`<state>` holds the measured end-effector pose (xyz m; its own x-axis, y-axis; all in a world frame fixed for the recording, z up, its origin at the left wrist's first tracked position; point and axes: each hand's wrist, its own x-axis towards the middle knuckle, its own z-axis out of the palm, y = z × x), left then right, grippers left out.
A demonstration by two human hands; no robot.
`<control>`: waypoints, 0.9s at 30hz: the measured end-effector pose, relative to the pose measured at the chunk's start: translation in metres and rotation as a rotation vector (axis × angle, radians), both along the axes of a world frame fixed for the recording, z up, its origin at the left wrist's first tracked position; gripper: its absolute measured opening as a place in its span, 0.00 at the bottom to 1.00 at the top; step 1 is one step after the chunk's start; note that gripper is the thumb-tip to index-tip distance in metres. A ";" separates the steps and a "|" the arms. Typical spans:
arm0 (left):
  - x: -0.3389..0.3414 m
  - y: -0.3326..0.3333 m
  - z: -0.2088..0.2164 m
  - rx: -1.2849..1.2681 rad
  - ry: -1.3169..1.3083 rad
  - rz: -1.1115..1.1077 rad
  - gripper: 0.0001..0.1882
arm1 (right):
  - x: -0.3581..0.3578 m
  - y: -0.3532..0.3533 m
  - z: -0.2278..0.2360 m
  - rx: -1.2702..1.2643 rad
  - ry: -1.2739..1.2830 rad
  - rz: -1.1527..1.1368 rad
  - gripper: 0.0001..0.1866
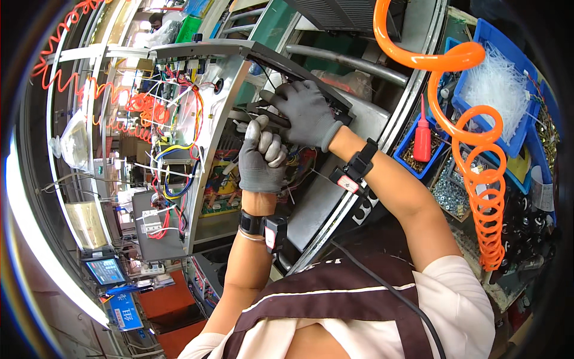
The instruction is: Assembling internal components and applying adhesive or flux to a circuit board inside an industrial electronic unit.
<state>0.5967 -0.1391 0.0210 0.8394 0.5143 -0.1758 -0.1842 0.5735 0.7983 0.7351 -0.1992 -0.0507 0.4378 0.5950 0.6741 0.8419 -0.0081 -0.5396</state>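
A large open metal cabinet [214,128] holds wiring and circuit boards, and both my hands work inside its far part. My left hand [262,154], in a grey glove, is closed, thumb pressed against curled fingers. A small pale piece shows by its fingertips; I cannot make out what it grips. Just to the right, my right hand [306,113], also gloved, has its fingers bent around something dark that the hand mostly hides. Below the hands lies a green circuit board [224,204] with coloured wires. Red, yellow and blue wires [194,131] run along the cabinet's left panel.
An orange coiled air hose [483,209] hangs at the right. Behind it stand blue bins, one with white cable ties [496,78], another with screws and a red bottle [422,140]. Metal conveyor rollers [347,63] lie beyond the cabinet. A small screen [104,271] is at lower left.
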 end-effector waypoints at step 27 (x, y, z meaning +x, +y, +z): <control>-0.089 -0.049 -0.049 0.201 0.657 -0.165 0.21 | -0.032 -0.057 -0.092 -0.071 1.091 0.263 0.35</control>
<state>0.5075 -0.1876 -0.0280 0.6620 0.4653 -0.5876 0.4486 0.3821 0.8080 0.7028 -0.2559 -0.1430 0.6280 0.7775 -0.0323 -0.1002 0.0397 -0.9942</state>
